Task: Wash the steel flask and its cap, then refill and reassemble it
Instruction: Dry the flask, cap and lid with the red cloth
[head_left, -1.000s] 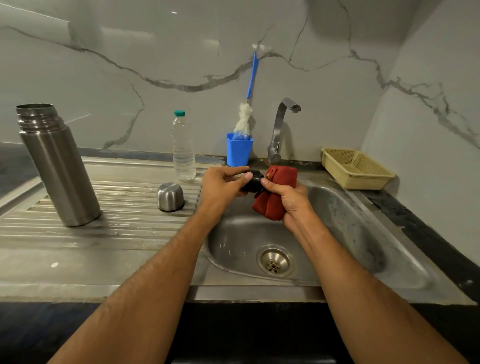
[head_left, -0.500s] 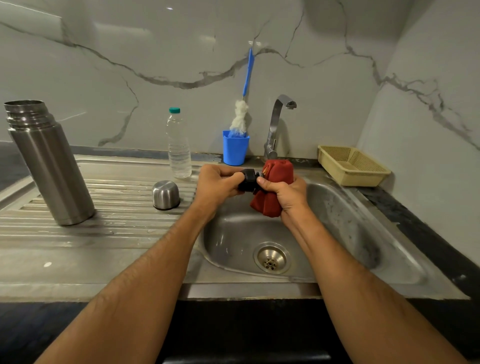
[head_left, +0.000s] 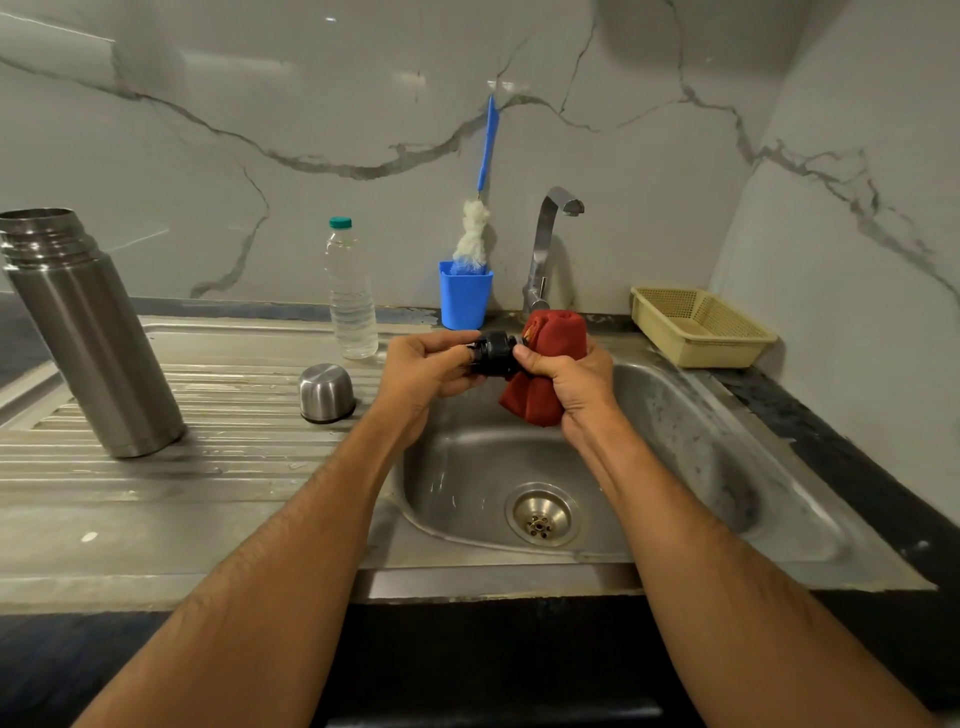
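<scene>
Two hands work above the steel sink basin (head_left: 701, 467). The left hand (head_left: 426, 371) curls its fingers round one small black plastic stopper (head_left: 493, 353). The right hand (head_left: 571, 379) grips one bunched red cloth (head_left: 550, 338), and its thumb presses on the stopper. On the ribbed steel bench (head_left: 156, 493) to the left stand one tall open steel flask (head_left: 93, 338) and one round steel cap (head_left: 326, 392), well apart. Behind are one clear plastic water bottle (head_left: 350, 296), one blue cup (head_left: 464, 301) with one blue-handled bottle brush (head_left: 480, 208), one curved tap (head_left: 545, 249) and one beige basket (head_left: 696, 327). The front of the bench has open room.
</scene>
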